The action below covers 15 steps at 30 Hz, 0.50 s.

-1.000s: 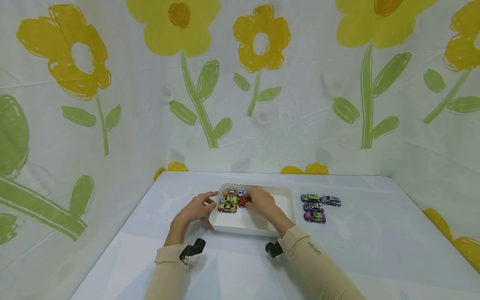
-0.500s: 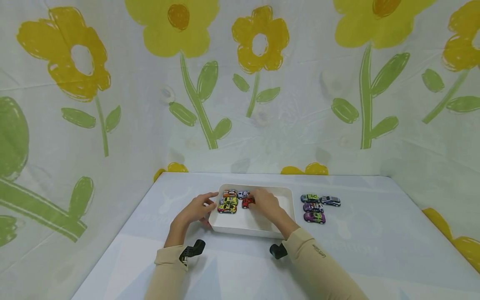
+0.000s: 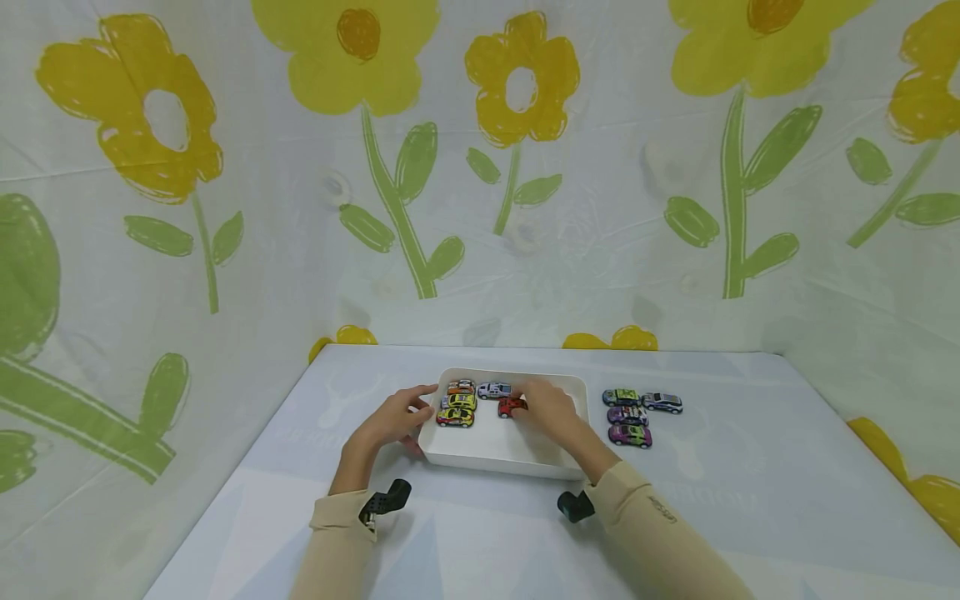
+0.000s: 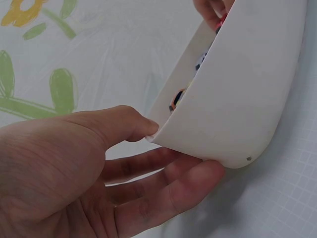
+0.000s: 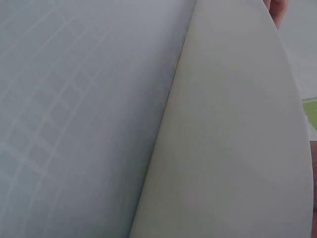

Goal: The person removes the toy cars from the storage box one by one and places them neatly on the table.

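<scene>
A shallow white tray [image 3: 480, 460] stands on the table with several small toy cars at its left end. My left hand [image 3: 392, 419] grips the tray's left end; in the left wrist view its thumb lies on the rim and its fingers are against the outside wall. Inside the tray, my right hand [image 3: 551, 410] pinches a red toy car [image 3: 510, 407], partly hidden by the fingers. Just behind that sits a white-and-blue toy car [image 3: 495, 390]. An orange car [image 3: 461, 387], a yellow car [image 3: 461, 402] and a yellow-and-red car [image 3: 455, 417] form a column to the left.
Right of the tray, on the table [image 3: 720, 517], lie a green car [image 3: 621, 397], a silver-blue car [image 3: 662, 402], a purple-and-white car [image 3: 627, 415] and a purple-and-green car [image 3: 630, 435]. A flower-printed curtain [image 3: 600, 250] hangs behind. The tray's wall [image 5: 228, 124] fills much of the right wrist view.
My right hand has shifted to the right within the tray, and the red toy car has moved right with it. More of the white-and-blue car shows. The left hand has stayed in place.
</scene>
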Motion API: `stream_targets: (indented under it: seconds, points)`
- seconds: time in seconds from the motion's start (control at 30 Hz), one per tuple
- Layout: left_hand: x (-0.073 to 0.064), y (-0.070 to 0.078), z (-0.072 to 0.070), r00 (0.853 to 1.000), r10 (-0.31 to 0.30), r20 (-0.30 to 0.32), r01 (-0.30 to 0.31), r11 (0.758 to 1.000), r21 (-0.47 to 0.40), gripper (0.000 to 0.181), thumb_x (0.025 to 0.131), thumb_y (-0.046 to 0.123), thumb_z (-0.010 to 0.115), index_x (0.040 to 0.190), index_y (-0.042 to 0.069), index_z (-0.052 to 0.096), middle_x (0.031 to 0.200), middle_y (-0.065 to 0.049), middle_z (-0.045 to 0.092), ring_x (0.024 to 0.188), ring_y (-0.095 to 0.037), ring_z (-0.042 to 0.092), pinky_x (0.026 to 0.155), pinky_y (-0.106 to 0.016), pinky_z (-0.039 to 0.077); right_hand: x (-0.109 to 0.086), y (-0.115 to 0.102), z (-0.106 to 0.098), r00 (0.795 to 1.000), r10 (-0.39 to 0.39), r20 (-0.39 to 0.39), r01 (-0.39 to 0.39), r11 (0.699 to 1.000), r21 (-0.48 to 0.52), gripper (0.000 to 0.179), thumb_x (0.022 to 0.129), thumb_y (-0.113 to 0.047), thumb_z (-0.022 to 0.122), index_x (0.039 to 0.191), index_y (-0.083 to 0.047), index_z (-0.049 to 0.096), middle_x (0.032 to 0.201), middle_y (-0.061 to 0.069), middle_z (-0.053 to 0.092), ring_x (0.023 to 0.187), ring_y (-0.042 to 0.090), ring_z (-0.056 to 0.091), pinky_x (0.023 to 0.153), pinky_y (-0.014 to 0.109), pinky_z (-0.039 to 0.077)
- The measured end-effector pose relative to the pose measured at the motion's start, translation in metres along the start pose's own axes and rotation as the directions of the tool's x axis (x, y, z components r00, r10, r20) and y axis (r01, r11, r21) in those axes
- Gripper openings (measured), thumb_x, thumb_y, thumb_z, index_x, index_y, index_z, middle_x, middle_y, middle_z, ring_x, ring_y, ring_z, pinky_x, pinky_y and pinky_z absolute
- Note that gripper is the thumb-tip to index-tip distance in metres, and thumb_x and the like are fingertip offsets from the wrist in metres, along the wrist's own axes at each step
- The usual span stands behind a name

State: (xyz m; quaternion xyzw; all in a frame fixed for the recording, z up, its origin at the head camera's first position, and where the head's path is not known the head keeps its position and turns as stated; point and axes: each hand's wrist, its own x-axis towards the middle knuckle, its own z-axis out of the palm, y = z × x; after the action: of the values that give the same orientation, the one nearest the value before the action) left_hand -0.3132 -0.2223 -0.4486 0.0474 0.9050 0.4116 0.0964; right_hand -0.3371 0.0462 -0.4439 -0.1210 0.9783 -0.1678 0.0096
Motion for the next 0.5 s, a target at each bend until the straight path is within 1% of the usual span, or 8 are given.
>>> stream_targets:
  seconds: [0.1,0.2,0.37,0.5]
  points:
    - [0.0,0.0,0.0,1.0,0.004,-0.001,-0.004,1.0,0.004,0.052,0.099,0.017,0.057,0.149,0.017,0.043,0.123,-0.017,0.061,0.085,-0.018,0.064,0.055,-0.032,0.059,-0.001,0.005,-0.002,1.0,0.015,0.004,-0.015,1.0,0.004,0.025,0.088,-0.026,0.073,0.113,-0.02,0.073,0.118,0.004,0.068,0.096,0.022,0.061,0.078,0.047,0.056]
    - [0.0,0.001,-0.001,1.0,0.007,0.001,-0.007,1.0,0.002,0.052,0.099,0.017,0.056,0.149,0.016,0.043,0.123,-0.017,0.061,0.084,-0.019,0.064,0.055,-0.032,0.059,-0.003,0.008,-0.003,1.0,0.009,0.008,-0.009,1.0,0.015,0.024,0.089,-0.026,0.073,0.112,-0.02,0.073,0.118,0.005,0.068,0.096,0.022,0.061,0.08,0.046,0.056]
    - [0.0,0.001,-0.001,1.0,-0.004,0.0,0.004,1.0,0.004,0.052,0.099,0.018,0.057,0.149,0.018,0.043,0.124,-0.017,0.061,0.085,-0.019,0.064,0.057,-0.032,0.059,-0.004,0.013,-0.004,1.0,-0.023,0.01,0.023,0.999,0.027,0.022,0.088,-0.024,0.073,0.109,-0.019,0.074,0.117,0.004,0.069,0.095,0.02,0.06,0.082,0.043,0.055]
    - [0.0,0.0,0.0,1.0,-0.011,-0.003,0.011,1.0,0.009,0.052,0.099,0.019,0.058,0.148,0.019,0.044,0.124,-0.017,0.061,0.086,-0.019,0.063,0.058,-0.031,0.059,-0.005,0.019,-0.005,0.999,-0.051,0.01,0.051,0.998,0.021,0.023,0.087,-0.025,0.075,0.109,-0.02,0.074,0.116,0.003,0.069,0.096,0.019,0.06,0.083,0.044,0.054]
